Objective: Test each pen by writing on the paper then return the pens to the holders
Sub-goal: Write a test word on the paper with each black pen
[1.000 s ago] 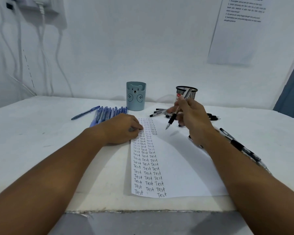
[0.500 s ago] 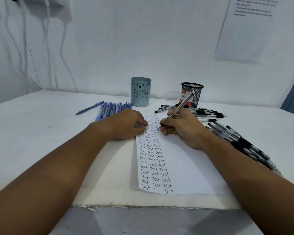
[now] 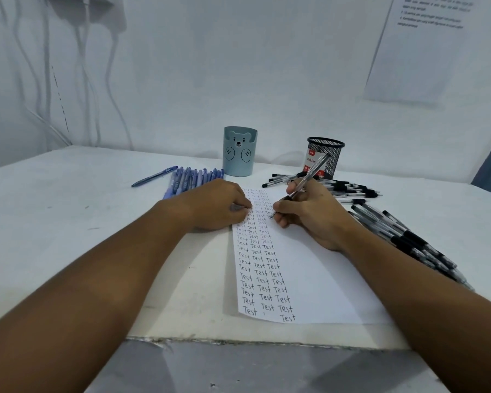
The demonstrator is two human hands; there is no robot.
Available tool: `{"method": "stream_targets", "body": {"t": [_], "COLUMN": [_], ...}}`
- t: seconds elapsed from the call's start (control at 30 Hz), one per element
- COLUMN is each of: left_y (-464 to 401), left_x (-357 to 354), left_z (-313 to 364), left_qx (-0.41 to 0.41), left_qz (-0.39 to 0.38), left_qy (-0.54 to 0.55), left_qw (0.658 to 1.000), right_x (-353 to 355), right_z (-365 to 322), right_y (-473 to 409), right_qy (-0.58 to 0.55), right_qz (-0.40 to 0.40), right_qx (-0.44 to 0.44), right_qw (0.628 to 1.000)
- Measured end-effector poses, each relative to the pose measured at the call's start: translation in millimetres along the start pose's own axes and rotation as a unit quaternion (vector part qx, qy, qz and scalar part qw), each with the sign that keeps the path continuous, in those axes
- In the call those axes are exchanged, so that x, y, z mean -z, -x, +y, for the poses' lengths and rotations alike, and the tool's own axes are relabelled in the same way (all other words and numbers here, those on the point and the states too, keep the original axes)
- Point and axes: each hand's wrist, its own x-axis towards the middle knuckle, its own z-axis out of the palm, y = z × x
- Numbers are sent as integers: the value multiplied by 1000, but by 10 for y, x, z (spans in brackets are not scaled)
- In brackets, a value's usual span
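The near edge of the white bench (image 3: 68,222) runs across the bottom of the view, and both bare forearms reach over it from the lower corners. Between them lies the sheet of paper (image 3: 318,279), its long side running away from the person, with three columns of the handwritten word "Test" down its left part; the right part is blank.

The left hand (image 3: 213,207) rests palm down at the paper's left edge, fingers curled under, its fingertips pressing on the top of the written columns; its grip holds nothing. The right hand (image 3: 309,214) lies on the paper just right of the columns, its grip closed in a writing hold round a clear black-ink pen (image 3: 304,184). The tip touches the paper beside the third column, and the barrel slants up and away to the right.

To the right of that arm a heap of black pens (image 3: 408,236) lies on the bench, stretching back toward the hand. Beyond the left hand a row of blue pens (image 3: 193,178) lies side by side, with one blue pen (image 3: 153,176) apart on their left.

Farther back stand two holders, well apart: a blue bear-faced pen holder (image 3: 240,151) and, to its right, a black mesh pen holder (image 3: 325,158) with more black pens lying at its foot. Behind is a white wall.
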Motion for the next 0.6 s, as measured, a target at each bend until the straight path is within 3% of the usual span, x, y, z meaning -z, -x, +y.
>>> {"method": "stream_targets", "body": {"t": [0.4, 0.6], "left_y": [10, 8], "left_x": [13, 4], "left_z": [18, 14], "left_qx": [1, 7], "left_qz": [-2, 0], "left_qy": [-1, 5], "left_qw": [1000, 1000], "right_x": [-24, -5], "right_z": [20, -11], "right_y": [9, 8], "right_qy": [66, 32], "right_qz": [6, -10], "right_qx": [9, -9], "right_qw": [998, 999]}}
